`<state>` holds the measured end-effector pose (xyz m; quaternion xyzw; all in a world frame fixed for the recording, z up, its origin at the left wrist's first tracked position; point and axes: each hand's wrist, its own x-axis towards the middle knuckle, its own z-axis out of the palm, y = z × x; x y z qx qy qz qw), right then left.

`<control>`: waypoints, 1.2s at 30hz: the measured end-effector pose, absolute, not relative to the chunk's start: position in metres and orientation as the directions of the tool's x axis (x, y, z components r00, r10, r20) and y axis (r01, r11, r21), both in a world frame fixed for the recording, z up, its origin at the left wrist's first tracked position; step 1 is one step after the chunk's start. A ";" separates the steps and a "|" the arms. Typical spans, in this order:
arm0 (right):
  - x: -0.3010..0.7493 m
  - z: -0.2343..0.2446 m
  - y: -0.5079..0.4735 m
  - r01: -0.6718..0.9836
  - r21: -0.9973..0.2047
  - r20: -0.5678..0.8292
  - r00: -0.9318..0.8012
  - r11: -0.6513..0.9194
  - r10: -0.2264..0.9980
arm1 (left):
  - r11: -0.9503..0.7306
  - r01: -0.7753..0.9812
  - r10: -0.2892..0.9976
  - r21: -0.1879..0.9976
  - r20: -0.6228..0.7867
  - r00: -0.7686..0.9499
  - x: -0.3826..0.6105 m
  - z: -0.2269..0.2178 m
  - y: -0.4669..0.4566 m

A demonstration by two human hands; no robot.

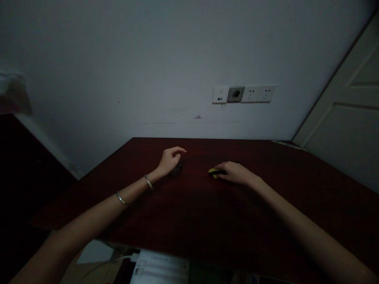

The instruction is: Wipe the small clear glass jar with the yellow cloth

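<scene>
Along the bottom of the frame, below the tabletop's near edge (148, 244), a white printed box (160, 268) is cut off and hard to make out. Both bare forearms reach in from the bottom corners over the dark red tabletop (192, 225). The left hand (170, 161), with two metal bangles (149, 182) above it, has its grip loosely curled above a small dark object (177, 170), which is half hidden and too dim to name. The right hand (233, 173) lies cupped over a yellow-and-black object (213, 171), mostly covered; how firmly that grip presses it cannot be told. The far edge lies just past the fingertips, below a white socket panel (244, 94) on the wall; a cream door (340, 102) stands at the right.
</scene>
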<state>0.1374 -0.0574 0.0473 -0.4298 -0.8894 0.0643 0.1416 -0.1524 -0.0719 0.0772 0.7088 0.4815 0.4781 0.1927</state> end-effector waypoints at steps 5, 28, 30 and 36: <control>0.139 0.050 -0.062 0.785 -0.223 0.273 -0.519 0.578 0.810 | -0.420 0.458 0.907 0.784 0.382 0.177 -0.144 0.085 -0.092; 0.025 0.085 -0.117 0.370 -0.534 0.523 -0.562 0.760 0.641 | 0.159 -0.122 0.939 0.980 -0.112 0.326 -0.165 0.096 -0.134; 0.021 0.083 -0.117 0.342 -0.545 0.523 -0.575 0.766 0.629 | 0.153 -0.109 0.942 0.982 -0.111 0.316 -0.169 0.094 -0.134; 0.014 0.077 -0.115 0.253 -0.636 0.517 -0.562 0.729 0.646 | 0.155 -0.026 0.932 0.988 -0.138 0.336 -0.184 0.092 -0.140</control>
